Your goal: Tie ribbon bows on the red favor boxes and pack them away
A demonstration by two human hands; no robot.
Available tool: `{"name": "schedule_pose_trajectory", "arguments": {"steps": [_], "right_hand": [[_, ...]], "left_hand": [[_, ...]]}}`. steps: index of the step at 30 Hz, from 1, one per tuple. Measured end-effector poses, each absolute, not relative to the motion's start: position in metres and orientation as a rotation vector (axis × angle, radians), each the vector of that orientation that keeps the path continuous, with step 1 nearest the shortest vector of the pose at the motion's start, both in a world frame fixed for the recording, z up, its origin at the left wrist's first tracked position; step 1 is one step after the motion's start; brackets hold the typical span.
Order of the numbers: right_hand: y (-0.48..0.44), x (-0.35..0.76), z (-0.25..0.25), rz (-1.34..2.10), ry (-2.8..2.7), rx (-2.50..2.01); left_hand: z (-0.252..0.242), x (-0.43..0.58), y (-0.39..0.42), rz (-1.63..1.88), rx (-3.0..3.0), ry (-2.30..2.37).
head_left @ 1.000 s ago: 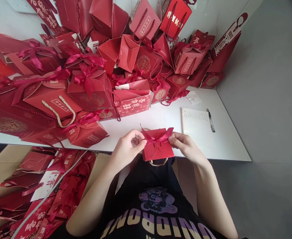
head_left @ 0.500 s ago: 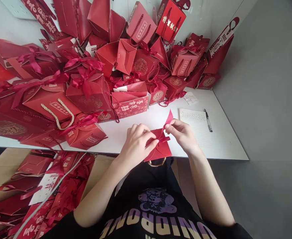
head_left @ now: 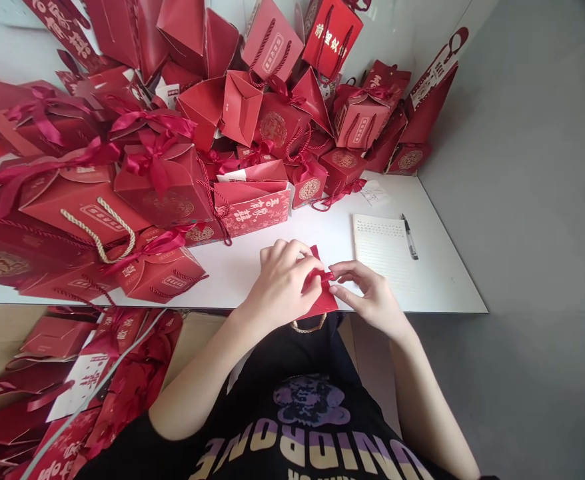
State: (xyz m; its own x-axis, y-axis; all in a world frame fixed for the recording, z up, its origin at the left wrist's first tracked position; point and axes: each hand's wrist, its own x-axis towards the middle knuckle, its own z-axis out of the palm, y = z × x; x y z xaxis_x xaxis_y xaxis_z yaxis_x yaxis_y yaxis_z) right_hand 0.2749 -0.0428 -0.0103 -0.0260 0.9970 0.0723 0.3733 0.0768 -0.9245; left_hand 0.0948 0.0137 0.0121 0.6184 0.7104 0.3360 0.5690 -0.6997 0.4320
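The small red gift bag (head_left: 322, 301) (ribbon on top) sits at the tabletop (head_left: 282, 240) edge, pinched between the left hand (head_left: 282, 283) fingers and the right hand (head_left: 372, 293) fingers.

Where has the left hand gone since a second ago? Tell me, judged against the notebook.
Yes. The left hand has shifted rightward toward the notebook, now covering most of the small red gift box, close beside the right hand.

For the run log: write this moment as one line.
left hand: pinching ribbon | right hand: pinching ribbon | red gift box: table edge | notebook, pen: right
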Motion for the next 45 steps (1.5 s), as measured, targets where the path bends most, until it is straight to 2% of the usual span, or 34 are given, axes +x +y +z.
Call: {"name": "schedule_pose_trajectory", "arguments": {"steps": [7, 13, 19, 25, 33, 38, 43, 45], "right_hand": [[-0.046, 0.258, -0.021, 0.775, -1.389, -1.416], [-0.044, 0.247, -0.023, 0.620, -1.316, -1.419], [-0.041, 0.241, -0.015, 0.271, -1.521, -1.443], [-0.040, 0.238, -0.011, 0.244, -1.651, -1.393], [-0.038, 0.235, -0.013, -0.018, -1.738, -1.498], [-0.042, 0.235, -0.006, 0.153, -1.762, -1.566], [-0.044, 0.259, 0.009, 0.845, -1.559, -1.608], [-0.034, 0.270, 0.007, 1.008, -1.450, -1.675]], "left_hand": [[0.020, 0.105, 0.027, 0.491, 2.550, 0.982], [0.016, 0.098, 0.025, 0.607, 2.421, 1.035], [0.016, 0.092, 0.023, 0.693, 2.269, 1.069], [0.017, 0.092, 0.025, 0.687, 2.177, 1.038], [0.016, 0.093, 0.024, 0.657, 2.182, 1.030], [0.017, 0.092, 0.025, 0.644, 2.231, 1.014], [0.016, 0.076, 0.018, 0.905, 2.187, 1.219], [0.014, 0.071, 0.011, 0.954, 2.236, 1.285]]}}
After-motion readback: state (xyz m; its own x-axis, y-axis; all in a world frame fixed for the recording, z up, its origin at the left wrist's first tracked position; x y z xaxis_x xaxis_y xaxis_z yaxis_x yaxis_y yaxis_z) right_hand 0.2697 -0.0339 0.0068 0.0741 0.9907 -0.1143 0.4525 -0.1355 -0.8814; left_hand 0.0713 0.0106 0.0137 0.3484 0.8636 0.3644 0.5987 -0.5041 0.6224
